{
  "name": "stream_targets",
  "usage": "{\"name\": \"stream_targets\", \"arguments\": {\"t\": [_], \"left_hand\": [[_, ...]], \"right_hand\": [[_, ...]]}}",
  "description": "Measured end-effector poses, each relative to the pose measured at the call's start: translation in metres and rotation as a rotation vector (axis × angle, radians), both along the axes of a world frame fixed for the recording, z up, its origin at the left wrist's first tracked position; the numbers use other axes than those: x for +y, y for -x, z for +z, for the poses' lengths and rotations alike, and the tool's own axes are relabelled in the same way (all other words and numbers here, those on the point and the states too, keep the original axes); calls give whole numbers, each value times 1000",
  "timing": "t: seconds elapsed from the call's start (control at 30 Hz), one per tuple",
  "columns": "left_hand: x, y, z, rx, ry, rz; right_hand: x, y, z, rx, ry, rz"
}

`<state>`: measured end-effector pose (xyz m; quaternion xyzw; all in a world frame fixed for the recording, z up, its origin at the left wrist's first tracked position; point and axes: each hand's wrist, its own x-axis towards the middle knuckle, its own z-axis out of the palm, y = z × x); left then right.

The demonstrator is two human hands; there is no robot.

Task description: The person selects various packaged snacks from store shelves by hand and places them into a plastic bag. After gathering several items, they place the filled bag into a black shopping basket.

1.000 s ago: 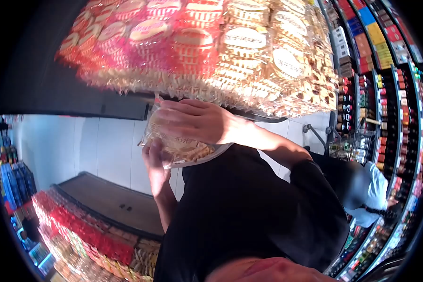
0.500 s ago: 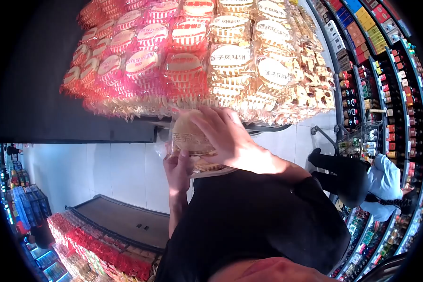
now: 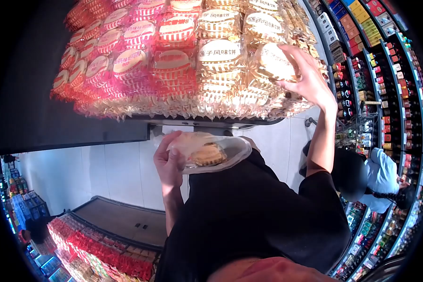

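Observation:
My left hand (image 3: 170,162) grips the edge of a clear plastic bag (image 3: 239,157) in front of my body. A striped wrapped pastry (image 3: 207,154) shows inside the bag, whose mouth gapes to the right. My right hand (image 3: 310,80) reaches over the display, thumb and fingers around the edges of a clear-wrapped pastry (image 3: 273,61) with a pale oval label. That one tops the pale-yellow stacks. Left of it stands another pale-yellow pastry stack (image 3: 219,52), its printed label facing up.
Red and pink wrapped pastries (image 3: 131,61) fill the display's left part. A dark panel (image 3: 28,94) borders it. Behind me is a second display (image 3: 103,249) of packets. On the right, a person in a light-blue top (image 3: 383,176) is by shelves of bottles (image 3: 392,108).
My right hand has left the bag and moved up and right onto a pale-yellow pastry. The bag now hangs from my left hand alone, its mouth spread wider.

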<state>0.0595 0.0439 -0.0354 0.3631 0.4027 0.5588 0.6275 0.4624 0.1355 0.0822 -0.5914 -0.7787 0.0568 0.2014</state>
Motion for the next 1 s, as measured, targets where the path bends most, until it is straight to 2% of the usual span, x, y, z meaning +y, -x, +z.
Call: {"name": "stream_targets", "arguments": {"t": [0.1,0.2,0.3,0.43,0.5,0.57,0.6,0.67,0.7,0.73,0.77,0.8,0.9,1.0], "left_hand": [[5,-11,-4,25,-62,110],[0,5,-1,-7,46,47],[-4,11,6,62,90,50],[0,8,7,103,59,149],[0,12,14,81,98,153],[-2,13,18,29,112,129],[-4,12,18,-1,103,115],[-3,3,21,14,66,149],[-5,4,19,-1,74,147],[-6,5,18,-17,76,144],[-7,6,18,-32,74,141],[-8,8,18,2,65,149],[-14,10,19,2,49,194],[-19,12,32,73,88,207]], "right_hand": [[14,-3,-10,35,83,24],[24,-8,-21,67,112,79],[22,-1,-18,42,107,6],[22,-11,-34,-70,-82,131],[6,22,-10,178,-146,83],[-6,45,1,277,-185,182],[-23,63,1,423,-80,334],[-40,112,-17,760,291,686],[-46,137,-39,723,352,792],[-51,164,-41,464,540,760],[-55,180,-64,437,580,759],[-56,203,-76,207,676,681],[-54,221,-135,-9,746,861],[-63,232,-170,18,846,742]]}}
